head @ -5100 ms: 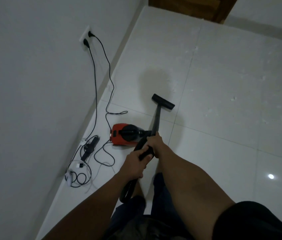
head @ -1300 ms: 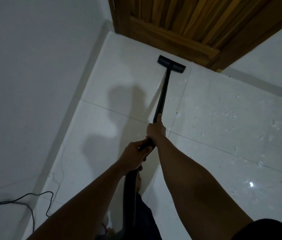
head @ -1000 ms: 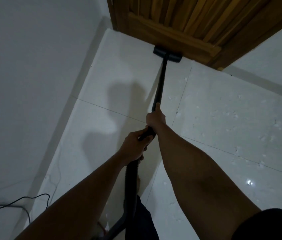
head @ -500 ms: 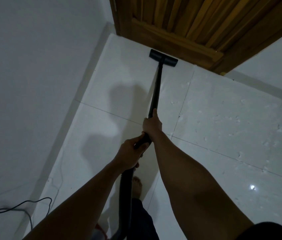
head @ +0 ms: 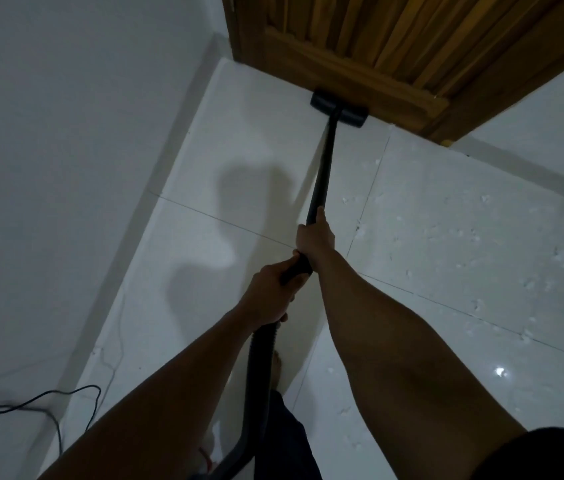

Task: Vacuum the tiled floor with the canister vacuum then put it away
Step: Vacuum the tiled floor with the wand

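The right hand [head: 313,237] is wrapped round the black rigid vacuum wand [head: 324,168], with one digit laid forward along the tube. Just behind it, nearer the body, the left hand [head: 268,294] grips the thicker black handle end. The black ribbed flexible hose [head: 260,362] drops from under that hand and runs back beneath the left forearm. The canister itself is out of sight.

Both arms reach well forward, the right almost straight and the left a little more bent. From the right hand the wand runs straight ahead, its long axis roughly in line with the forearms. At its far end the flat black floor nozzle [head: 339,109] lies crosswise on the pale glossy tiled floor [head: 239,150], right against the foot of the brown slatted wooden door [head: 360,39].

The right hand is the nearer to the nozzle, so it likely steers. With the door blocking further reach, the next stroke probably draws back toward the hands or swings rightward. There, white flecks of debris [head: 478,306] lie scattered to the right of the right hand. Far to the left of the left hand, a thin black power cord [head: 31,403] trails along the grey wall [head: 66,133].
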